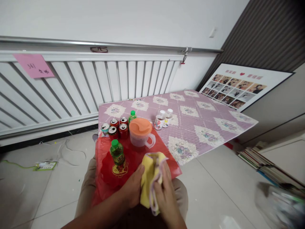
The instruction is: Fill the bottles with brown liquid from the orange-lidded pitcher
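A folded yellow cloth [148, 181] with a pale purple edge is held between my two hands, above the near edge of the red plastic sheet [152, 165]. My left hand [133, 187] grips its left side, and my right hand [165, 194] is closed around its right side. Left of the cloth, a green bottle [117, 152] with a green cap stands on a red tray [107, 171] with a gold heart design. Behind the cloth is a clear pitcher [139, 140] with an orange lid [140, 126], its handle turned right.
Several drink cans [123, 130] are grouped left of the pitcher, beside another green-capped bottle [132, 116]. Two white-capped bottles [159, 120] stand on the purple flowered tablecloth [190, 127]. A radiator [133, 79] lines the wall behind. A photo board [233, 86] leans at the right.
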A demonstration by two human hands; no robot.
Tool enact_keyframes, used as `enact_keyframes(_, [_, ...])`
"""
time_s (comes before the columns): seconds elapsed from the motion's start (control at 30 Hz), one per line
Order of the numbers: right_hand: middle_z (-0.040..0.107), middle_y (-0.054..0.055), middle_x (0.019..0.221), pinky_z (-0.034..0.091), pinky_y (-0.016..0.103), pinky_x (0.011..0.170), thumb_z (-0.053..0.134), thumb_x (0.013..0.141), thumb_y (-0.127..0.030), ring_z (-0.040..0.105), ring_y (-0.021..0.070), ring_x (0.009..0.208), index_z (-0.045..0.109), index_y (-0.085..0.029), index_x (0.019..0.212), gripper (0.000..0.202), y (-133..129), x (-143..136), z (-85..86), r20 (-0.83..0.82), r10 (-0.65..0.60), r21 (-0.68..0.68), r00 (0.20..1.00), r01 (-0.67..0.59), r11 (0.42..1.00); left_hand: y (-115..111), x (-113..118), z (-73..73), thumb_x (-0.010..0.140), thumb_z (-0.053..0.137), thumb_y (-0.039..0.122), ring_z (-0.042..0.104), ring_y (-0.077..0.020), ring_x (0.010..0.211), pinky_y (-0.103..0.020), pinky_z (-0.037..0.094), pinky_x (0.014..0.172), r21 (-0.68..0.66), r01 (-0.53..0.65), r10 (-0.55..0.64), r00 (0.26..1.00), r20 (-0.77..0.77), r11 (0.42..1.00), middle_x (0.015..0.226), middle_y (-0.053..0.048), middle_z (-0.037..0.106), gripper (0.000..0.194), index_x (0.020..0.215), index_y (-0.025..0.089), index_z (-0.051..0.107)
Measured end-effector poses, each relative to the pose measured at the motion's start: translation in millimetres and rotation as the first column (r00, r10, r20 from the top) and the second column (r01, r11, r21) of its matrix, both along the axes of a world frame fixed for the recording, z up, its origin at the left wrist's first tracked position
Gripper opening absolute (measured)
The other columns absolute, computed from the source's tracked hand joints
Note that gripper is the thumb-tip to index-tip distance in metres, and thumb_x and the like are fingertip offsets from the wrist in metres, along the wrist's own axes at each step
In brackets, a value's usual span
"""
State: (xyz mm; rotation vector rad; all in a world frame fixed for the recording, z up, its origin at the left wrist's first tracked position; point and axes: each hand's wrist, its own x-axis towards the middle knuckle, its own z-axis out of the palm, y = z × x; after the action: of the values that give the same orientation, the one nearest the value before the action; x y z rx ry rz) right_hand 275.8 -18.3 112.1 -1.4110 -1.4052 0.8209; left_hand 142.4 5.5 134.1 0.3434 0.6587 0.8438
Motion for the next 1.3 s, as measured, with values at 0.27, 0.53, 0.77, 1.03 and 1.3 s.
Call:
enact_keyframes(0.27, [0.018,0.011,0.163,0.02,0.066,0.114,0.061,0.084,-0.025,0.013,0.0387,0.149,0.027,-0.026,0.155,0.079,4.1,-24.0,-3.6,0.482,0.106,0.066,0.87,-0.156,0.985,-1.0,-10.6,0.3,0.08,0.073,0.033,0.064,-0.0293,0.113,-0.042,0.042,0.105,0.121,-0.01,0.001,0.997,0.077,0.993,0.112,-0.01,0.071,0.041,0.118,0.02,0.064])
enact_keyframes(0.53, [0.035,0.009,0.157,0.023,0.053,0.118,0.057,0.09,-0.034,0.026,0.029,0.146,0.036,-0.026,0.151,0.065,-0.5,-12.1,8.2,0.195,0.057,0.044,0.979,-0.067,0.997,7.0,-10.7,-4.4,0.072,0.076,0.029,0.071,-0.0243,0.079,-0.038,0.053,0.083,-0.033,-0.147,0.144,0.986,-0.082,0.989,0.09,-0.01,0.074,0.048,0.115,0.014,0.059])
enact_keyframes(0.77, [0.045,0.01,0.151,0.041,0.04,0.109,0.065,0.079,-0.032,0.045,0.0254,0.136,0.035,-0.024,0.149,0.076,-3.8,-27.6,-3.3,-0.192,0.048,-0.193,0.98,-0.086,0.977,2.6,-23.0,7.2,0.084,0.068,0.032,0.046,-0.028,0.135,-0.037,0.031,0.116,0.37,-0.129,0.207,0.962,-0.178,0.92,0.143,-0.012,0.054,0.059,0.138,0.019,0.05])
enact_keyframes(1.03, [0.074,0.011,0.109,0.058,0.04,0.079,0.069,0.079,-0.053,0.072,0.0298,0.093,0.059,-0.019,0.12,0.055,1.8,-35.9,-8.9,-0.522,-0.128,-0.391,0.843,-0.104,0.915,-16.9,-50.5,13.5,0.083,0.069,0.039,0.022,-0.0315,0.149,-0.043,0.016,0.122,0.527,0.089,0.086,0.95,-0.299,0.845,0.157,-0.009,0.033,0.061,0.139,0.022,0.052])
enact_keyframes(1.3, [0.074,0.008,0.106,0.058,0.04,0.077,0.073,0.076,-0.051,0.072,0.0297,0.093,0.049,-0.024,0.126,0.061,26.1,-37.9,15.5,-0.467,-0.147,-0.393,0.872,-0.056,0.918,15.1,-133.4,14.9,0.071,0.076,0.023,0.059,-0.0262,0.105,-0.042,0.042,0.102,0.624,-0.19,0.596,0.592,-0.543,0.758,0.113,-0.008,0.065,0.04,0.111,0.023,0.067])
